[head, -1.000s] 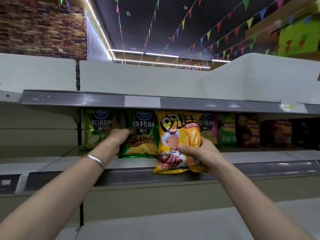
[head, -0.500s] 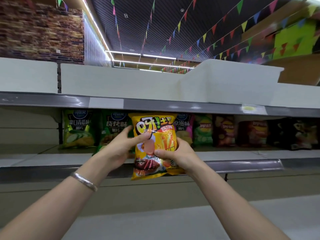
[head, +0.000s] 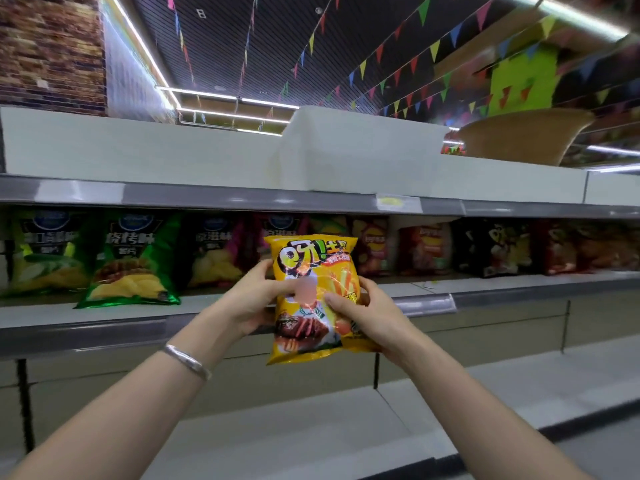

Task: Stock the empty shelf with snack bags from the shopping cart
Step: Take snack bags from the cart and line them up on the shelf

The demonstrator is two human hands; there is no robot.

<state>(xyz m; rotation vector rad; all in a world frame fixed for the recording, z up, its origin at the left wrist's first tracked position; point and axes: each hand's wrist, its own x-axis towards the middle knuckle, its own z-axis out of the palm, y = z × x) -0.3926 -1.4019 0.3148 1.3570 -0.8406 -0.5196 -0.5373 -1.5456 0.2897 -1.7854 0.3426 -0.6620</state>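
I hold a yellow snack bag [head: 311, 271] upright in front of the middle shelf [head: 242, 306]. My left hand [head: 252, 299] grips its left edge, thumb on the front. My right hand [head: 363, 313] grips its right side, thumb across the front. The bag hangs just ahead of the shelf's front rail, apart from the bags behind it. A row of snack bags stands on that shelf: a light green bag [head: 45, 251] and a dark green bag [head: 131, 261] at the left, pink, red and black ones further right.
A grey shelf rail [head: 207, 199] runs overhead above the bag row. White lower shelves [head: 311, 427] lie below my arms. A woven basket [head: 519, 136] sits on the top right. A silver bracelet [head: 188, 360] circles my left wrist.
My left hand left the dark green bag on the shelf and took hold of the yellow bag's left edge. The view has swung to the right along the shelf.
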